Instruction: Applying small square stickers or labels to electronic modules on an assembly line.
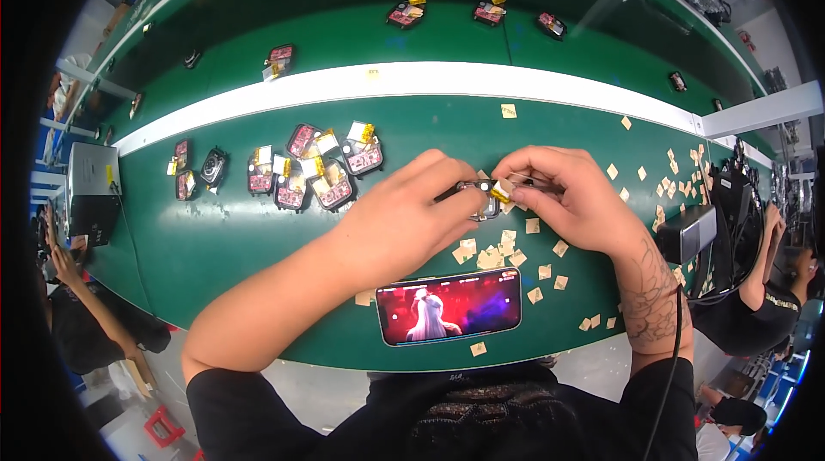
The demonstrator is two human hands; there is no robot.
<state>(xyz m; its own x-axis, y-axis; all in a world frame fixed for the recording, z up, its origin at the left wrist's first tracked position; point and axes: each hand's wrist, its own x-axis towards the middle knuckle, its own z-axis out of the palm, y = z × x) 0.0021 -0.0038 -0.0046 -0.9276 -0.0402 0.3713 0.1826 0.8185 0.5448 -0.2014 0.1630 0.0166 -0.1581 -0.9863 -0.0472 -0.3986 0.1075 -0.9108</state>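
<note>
My left hand (434,195) is closed around a small dark watch case (490,210), its fingers covering much of it. At the right side of that case, my right hand (567,195) pinches a small silver battery with yellow tape (502,192). A thin dark item shows between the right fingers, too hidden to name. Left of my left arm, several open watch cases with pink circuit boards and taped batteries (333,186) lie in a cluster. Small beige square stickers (494,256) are scattered just below and right of my hands.
A phone (449,306) playing a video lies near the table's front edge. Beyond a white rail (412,80), a green conveyor surface (344,31) carries more watch cases. A dark box-shaped device (687,233) with cables stands right; a grey box (93,182) stands left. Other people sit at both sides.
</note>
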